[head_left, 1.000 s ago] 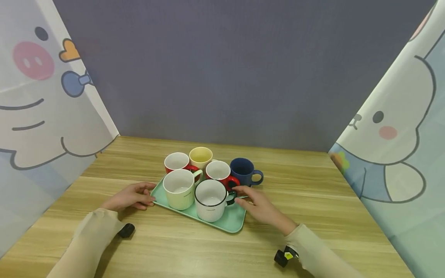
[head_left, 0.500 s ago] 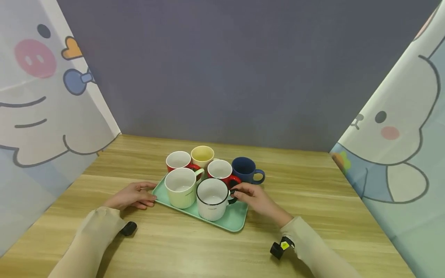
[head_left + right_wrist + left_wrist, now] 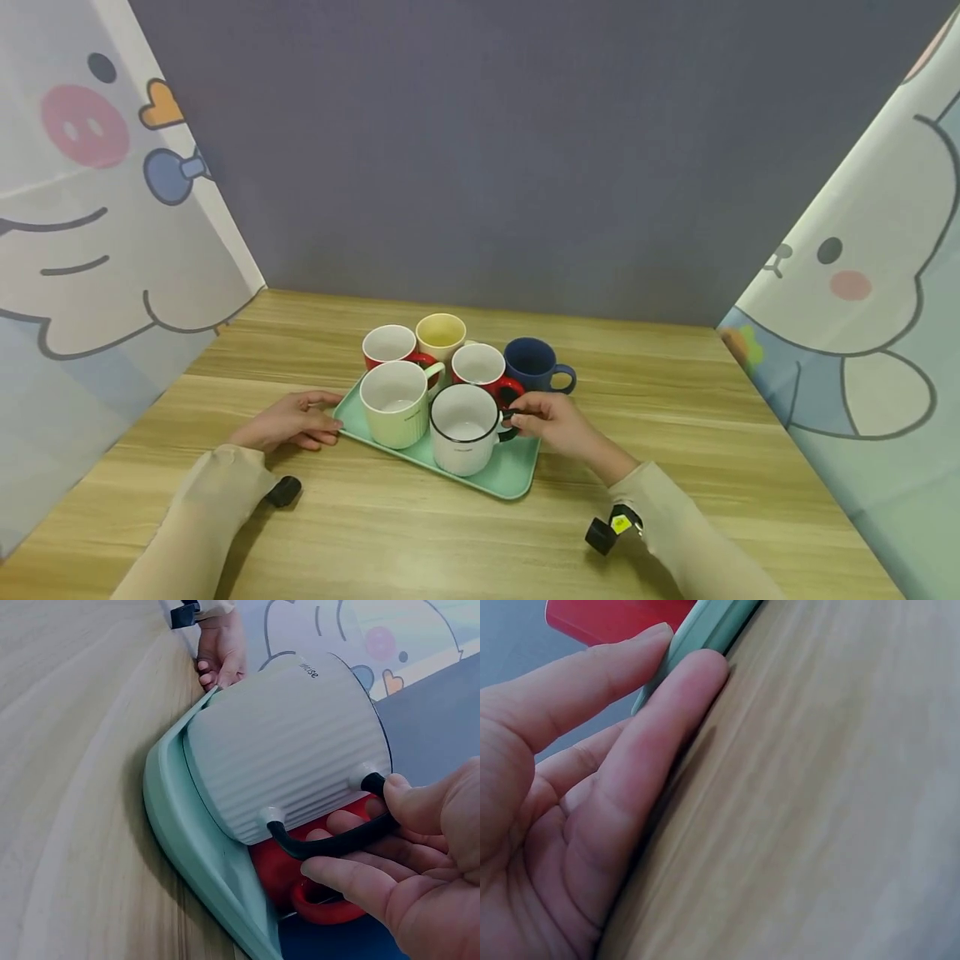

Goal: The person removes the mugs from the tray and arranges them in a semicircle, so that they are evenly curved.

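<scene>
My right hand (image 3: 551, 423) grips the black handle of a white ribbed mug (image 3: 462, 442) with a dark rim. In the right wrist view the thumb is on top of the handle (image 3: 330, 846) and the fingers are curled beneath it. The mug sits at the front of a mint-green tray (image 3: 510, 475), beside a pale green mug (image 3: 393, 412). My left hand (image 3: 288, 421) pinches the tray's left corner; in the left wrist view its fingers lie on either side of the green rim (image 3: 705, 630).
Behind these stand two red mugs with white insides, one at left (image 3: 390, 343) and one nearer the middle (image 3: 478, 365). A yellow mug (image 3: 441, 332) is at the back and a dark blue mug (image 3: 531, 360) at the right. A grey panel (image 3: 480, 167) rises behind the wooden table (image 3: 390, 533).
My right hand has closed its thumb and fingers around the white mug's black handle, which they were only near before. The left hand keeps its place at the tray corner.
</scene>
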A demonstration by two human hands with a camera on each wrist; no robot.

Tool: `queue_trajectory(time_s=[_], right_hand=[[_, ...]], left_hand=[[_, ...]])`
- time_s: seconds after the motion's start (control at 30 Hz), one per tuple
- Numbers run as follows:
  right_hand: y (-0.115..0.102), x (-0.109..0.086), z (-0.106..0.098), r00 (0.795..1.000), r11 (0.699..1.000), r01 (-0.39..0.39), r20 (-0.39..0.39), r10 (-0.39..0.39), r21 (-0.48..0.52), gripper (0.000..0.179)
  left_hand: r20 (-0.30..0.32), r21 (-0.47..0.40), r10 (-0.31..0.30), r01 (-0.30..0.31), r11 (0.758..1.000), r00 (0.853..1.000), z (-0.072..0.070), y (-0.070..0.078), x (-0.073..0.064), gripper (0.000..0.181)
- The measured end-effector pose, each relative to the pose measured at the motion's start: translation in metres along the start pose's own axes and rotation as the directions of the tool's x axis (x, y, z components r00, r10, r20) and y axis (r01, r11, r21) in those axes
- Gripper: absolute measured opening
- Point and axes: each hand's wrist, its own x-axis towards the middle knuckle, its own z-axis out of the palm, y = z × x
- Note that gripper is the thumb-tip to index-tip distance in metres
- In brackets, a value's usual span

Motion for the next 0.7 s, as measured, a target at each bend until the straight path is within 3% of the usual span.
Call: queue_trajectory(time_s=[0.37,0.7], right_hand=[[-0.004,-0.009,-0.009,0.999,0.994,-0.042,-0.019,0.045,0.097,0.019],[-0.025,-0.028,-0.037,0.997,0.992,-0.046,-0.054,0.053,0.120,0.022]], left_hand=[[-0.001,-0.013,-0.002,0.002,1.000,1.000,0.000,0.001,-0.001,0.074],[0.005,-0.013,-0.003,0.003,1.000,1.000,-0.002,-0.001,0.002,0.075]])
